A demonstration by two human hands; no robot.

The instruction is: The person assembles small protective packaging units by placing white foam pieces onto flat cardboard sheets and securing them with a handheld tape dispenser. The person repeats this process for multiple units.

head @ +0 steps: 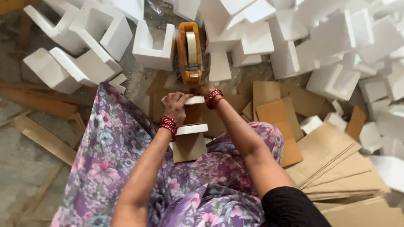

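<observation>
Left hand (174, 107) is clamped over the top foam pad of the bundle (190, 134), a cardboard piece with white foam blocks, sitting on the lap. Right hand (206, 89) closes on the orange tape dispenser (189, 52), just beyond it. I'd say the bundle is light, stiff and crumbly at the edges; best held flat across the foam faces, not pinched at corners.
</observation>
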